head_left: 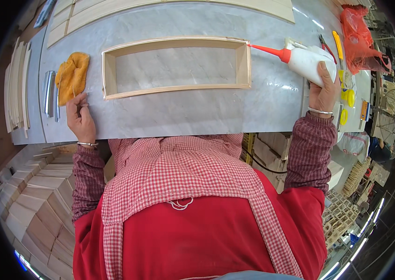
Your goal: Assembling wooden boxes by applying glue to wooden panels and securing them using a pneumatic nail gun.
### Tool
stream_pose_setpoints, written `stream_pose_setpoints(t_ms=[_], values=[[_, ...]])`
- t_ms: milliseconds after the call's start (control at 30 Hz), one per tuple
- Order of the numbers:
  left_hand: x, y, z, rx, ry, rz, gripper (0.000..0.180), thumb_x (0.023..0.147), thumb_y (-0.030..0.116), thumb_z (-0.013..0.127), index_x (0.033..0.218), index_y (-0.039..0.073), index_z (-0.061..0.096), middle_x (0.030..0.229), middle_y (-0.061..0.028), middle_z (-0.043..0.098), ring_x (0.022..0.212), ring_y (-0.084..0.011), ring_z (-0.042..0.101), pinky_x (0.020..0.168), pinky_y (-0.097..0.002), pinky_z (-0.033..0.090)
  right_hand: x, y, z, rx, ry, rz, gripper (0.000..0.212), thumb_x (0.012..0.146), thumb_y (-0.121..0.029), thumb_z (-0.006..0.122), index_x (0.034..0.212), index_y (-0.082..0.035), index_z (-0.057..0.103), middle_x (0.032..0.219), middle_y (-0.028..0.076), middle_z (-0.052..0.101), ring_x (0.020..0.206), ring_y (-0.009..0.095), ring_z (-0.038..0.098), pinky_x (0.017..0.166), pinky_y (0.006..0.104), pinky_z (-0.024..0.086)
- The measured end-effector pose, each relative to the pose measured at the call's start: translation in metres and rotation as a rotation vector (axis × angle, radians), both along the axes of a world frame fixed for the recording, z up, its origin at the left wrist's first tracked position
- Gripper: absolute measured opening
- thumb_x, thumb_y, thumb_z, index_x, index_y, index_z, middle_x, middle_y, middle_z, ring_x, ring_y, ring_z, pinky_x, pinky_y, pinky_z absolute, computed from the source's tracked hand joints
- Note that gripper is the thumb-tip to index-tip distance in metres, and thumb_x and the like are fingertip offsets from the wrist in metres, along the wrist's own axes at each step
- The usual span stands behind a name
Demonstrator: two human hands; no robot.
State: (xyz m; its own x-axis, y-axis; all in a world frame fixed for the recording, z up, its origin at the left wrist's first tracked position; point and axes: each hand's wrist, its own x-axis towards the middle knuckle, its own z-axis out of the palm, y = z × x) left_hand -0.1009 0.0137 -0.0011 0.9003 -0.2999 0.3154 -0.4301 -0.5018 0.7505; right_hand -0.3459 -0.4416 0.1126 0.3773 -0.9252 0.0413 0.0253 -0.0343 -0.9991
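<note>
A rectangular pale wooden frame (179, 87) stands on the grey marbled tabletop, with four thin sides and the table showing through its middle. My right hand (324, 93) is wrapped round a white squeeze bottle (302, 64), held tilted on its side. Its long red nozzle (267, 50) points left, and the tip meets the frame's far right corner. White glue-like traces run along the frame's upper edges. My left hand (81, 120) has curled fingers at the lower edge of a crumpled yellow-orange cloth (72, 74); whether they grip it is hidden.
Pale wooden boards (174, 8) lie along the far side. Wooden strips (17, 86) are stacked at the left, near shiny metal bars (49, 93). Around the right edge are a red plastic bag (358, 39), a yellow cutter (337, 44), pliers (327, 49) and yellow tape rolls (348, 96).
</note>
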Motion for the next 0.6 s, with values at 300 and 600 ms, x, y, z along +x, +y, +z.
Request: stream_pose_setpoints(t_ms=[300, 600], values=[[0.001, 0.004, -0.002, -0.010, 0.013, -0.007, 0.025, 0.081, -0.009, 0.045, 0.100, 0.000, 0.060, 0.091, -0.0039, 0.057, 0.076, -0.0128, 0.051, 0.075, -0.0221, 0.042, -0.034, 0.023, 0.000, 0.002, 0.011, 0.035, 0.042, 0.079, -0.010, 0.068, 0.115, 0.003, 0.051, 0.108, 0.015, 0.056, 0.093, 0.022, 0.057, 0.081, 0.0279, 0.049], [0.002, 0.002, -0.003, -0.053, -0.008, -0.007, 0.024, 0.081, -0.008, 0.047, 0.098, 0.001, 0.061, 0.089, -0.0045, 0.057, 0.075, -0.0137, 0.051, 0.074, -0.0227, 0.043, -0.066, 0.044, 0.000, 0.026, 0.031, 0.041, 0.041, 0.080, -0.012, 0.063, 0.117, 0.003, 0.051, 0.107, 0.014, 0.055, 0.095, 0.024, 0.054, 0.083, 0.0303, 0.047]])
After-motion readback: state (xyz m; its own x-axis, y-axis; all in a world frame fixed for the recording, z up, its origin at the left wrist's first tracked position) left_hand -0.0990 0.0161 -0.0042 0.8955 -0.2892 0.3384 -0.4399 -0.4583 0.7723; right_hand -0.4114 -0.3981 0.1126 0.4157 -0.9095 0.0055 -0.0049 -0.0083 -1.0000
